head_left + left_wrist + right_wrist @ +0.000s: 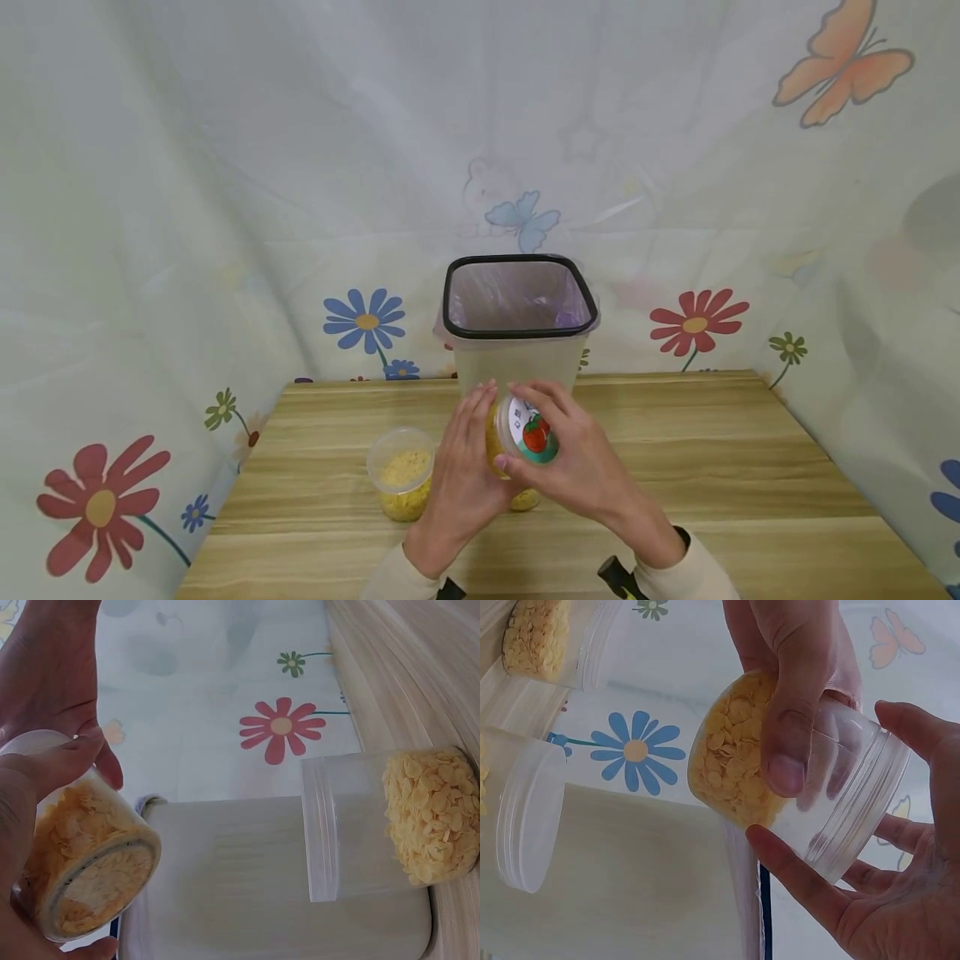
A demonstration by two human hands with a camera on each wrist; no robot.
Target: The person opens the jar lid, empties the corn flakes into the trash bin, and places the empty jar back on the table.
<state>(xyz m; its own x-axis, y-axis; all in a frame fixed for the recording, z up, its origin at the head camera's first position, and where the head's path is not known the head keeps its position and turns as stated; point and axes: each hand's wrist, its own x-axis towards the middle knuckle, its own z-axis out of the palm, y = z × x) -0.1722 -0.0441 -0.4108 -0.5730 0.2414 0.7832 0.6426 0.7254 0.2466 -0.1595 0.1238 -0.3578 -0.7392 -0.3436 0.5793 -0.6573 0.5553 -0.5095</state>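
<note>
My left hand (463,467) grips a clear plastic jar (94,851) partly filled with yellow flakes, tilted and raised above the table. The thumb of that hand lies across its side in the right wrist view. My right hand (588,462) holds the jar's lid end, thumb and fingers spread around the rim. A round label (534,432) with a red strawberry shows on the lid. A second jar of flakes (405,483) stands on the table left of my left hand. Behind the hands, a third jar (525,500) is mostly hidden.
Beyond the hands stands a pale bin (517,358) with a black rim and a thin purplish liner. The wood-grain table (697,475) extends to both sides. A white curtain (337,150) printed with flowers and butterflies surrounds it.
</note>
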